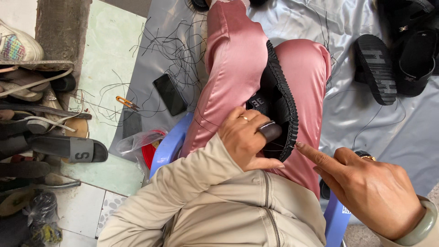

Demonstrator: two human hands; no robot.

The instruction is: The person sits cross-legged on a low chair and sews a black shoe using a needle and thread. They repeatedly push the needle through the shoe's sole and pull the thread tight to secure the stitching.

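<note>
Left hand (246, 137): curling its fingers, thumb pointing right, beige sleeve covering the wrist.
Right hand (372, 190): extending its index finger leftward, other fingers folding.

Black sandal (279, 98) wedged between pink-trousered knees (238, 59), no gap either side. Left hand (244, 139) blocks sandal's near end; right hand (370, 187) hangs just off ribbed sole edge. Grey sheet (347, 110) right of lap open up to upturned sole (376, 67). Left side: loose threads (176, 50), phone (169, 94), snips (127, 103) crowd floor.
</note>
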